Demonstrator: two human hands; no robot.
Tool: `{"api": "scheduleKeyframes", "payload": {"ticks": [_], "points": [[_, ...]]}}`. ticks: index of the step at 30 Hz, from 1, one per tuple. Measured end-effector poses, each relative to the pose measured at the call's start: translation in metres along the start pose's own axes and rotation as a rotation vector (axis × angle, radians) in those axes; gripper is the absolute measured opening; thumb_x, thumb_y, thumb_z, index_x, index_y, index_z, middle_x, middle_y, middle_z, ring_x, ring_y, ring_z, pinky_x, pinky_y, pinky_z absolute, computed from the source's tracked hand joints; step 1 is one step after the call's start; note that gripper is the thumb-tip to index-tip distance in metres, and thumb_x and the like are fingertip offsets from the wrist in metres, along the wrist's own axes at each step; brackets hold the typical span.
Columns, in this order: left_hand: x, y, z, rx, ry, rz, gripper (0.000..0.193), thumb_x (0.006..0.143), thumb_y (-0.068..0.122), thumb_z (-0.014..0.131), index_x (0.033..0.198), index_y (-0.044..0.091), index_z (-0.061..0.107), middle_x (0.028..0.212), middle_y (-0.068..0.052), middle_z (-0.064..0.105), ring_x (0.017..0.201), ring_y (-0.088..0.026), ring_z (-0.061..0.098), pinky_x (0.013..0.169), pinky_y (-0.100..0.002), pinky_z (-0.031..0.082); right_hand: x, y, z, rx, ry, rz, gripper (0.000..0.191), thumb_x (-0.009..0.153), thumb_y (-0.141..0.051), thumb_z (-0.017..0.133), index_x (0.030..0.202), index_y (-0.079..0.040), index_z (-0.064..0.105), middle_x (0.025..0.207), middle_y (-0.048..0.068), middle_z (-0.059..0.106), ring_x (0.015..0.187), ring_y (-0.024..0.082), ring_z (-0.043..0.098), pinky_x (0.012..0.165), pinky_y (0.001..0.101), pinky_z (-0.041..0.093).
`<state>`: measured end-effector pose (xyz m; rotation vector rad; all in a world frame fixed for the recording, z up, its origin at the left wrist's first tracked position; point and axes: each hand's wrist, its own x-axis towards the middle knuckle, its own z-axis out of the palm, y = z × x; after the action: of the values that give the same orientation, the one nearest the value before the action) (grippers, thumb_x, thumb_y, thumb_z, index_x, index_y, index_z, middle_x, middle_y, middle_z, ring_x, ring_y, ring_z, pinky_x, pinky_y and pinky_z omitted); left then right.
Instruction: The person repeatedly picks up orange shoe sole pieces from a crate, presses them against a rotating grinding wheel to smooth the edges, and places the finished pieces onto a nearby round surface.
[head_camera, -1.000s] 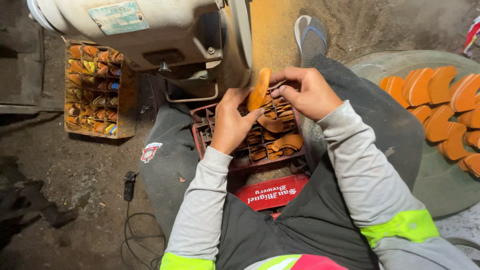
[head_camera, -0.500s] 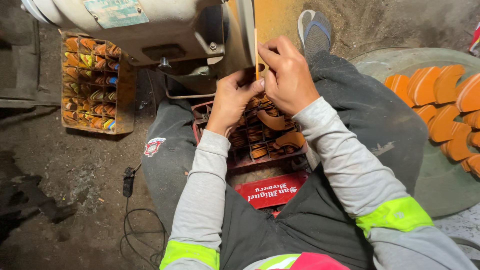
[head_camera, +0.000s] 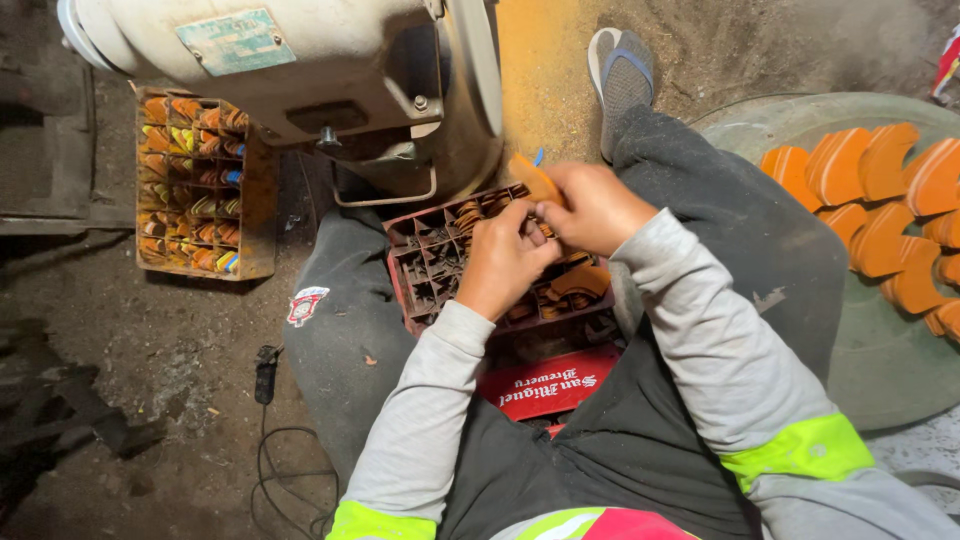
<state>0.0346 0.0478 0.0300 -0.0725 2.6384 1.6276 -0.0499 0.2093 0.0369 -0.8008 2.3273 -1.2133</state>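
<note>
head view: both hands (head_camera: 545, 235) on orange piece (head_camera: 532, 178)

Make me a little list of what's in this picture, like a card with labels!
Left hand: left hand over the red divided crate, fingers meeting the right hand
Right hand: right hand pinching an orange curved piece
Machine: grey motor with a wheel above the crate
Left side: second crate of orange pieces
Right side: round tray with rows of orange curved pieces
Floor: black cable on dirt
</note>
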Motion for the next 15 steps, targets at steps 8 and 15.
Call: {"api": "scheduleKeyframes", "payload": {"ticks": [8, 15], "points": [[0.004, 0.009, -0.03, 0.378, 0.243, 0.378, 0.049, 0.084, 0.022, 0.081, 0.123, -0.001, 0.063, 0.094, -0.02, 0.068, 0.083, -0.04, 0.068, 0.072, -0.044, 0.055, 0.001, -0.01, -0.045, 0.057, 0.055, 0.113, 0.039, 0.083, -0.014, 0.081, 0.118, -0.001, 0.07, 0.073, 0.012, 0.065, 0.067, 0.018, 0.059, 0.061, 0.035, 0.05], [0.034, -0.012, -0.019, -0.569, -0.063, -0.307, 0.035, 0.098, 0.021, 0.071, 0.12, -0.007, 0.068, 0.083, -0.01, 0.069, 0.067, -0.016, 0.066, 0.06, -0.03, 0.054, 0.016, -0.016, -0.032, 0.532, 0.234, 0.041, 0.024, 0.106, -0.013, 0.059, 0.123, -0.002, 0.07, 0.099, 0.003, 0.074, 0.087, 0.01, 0.07, 0.079, 0.0248, 0.057]]}}
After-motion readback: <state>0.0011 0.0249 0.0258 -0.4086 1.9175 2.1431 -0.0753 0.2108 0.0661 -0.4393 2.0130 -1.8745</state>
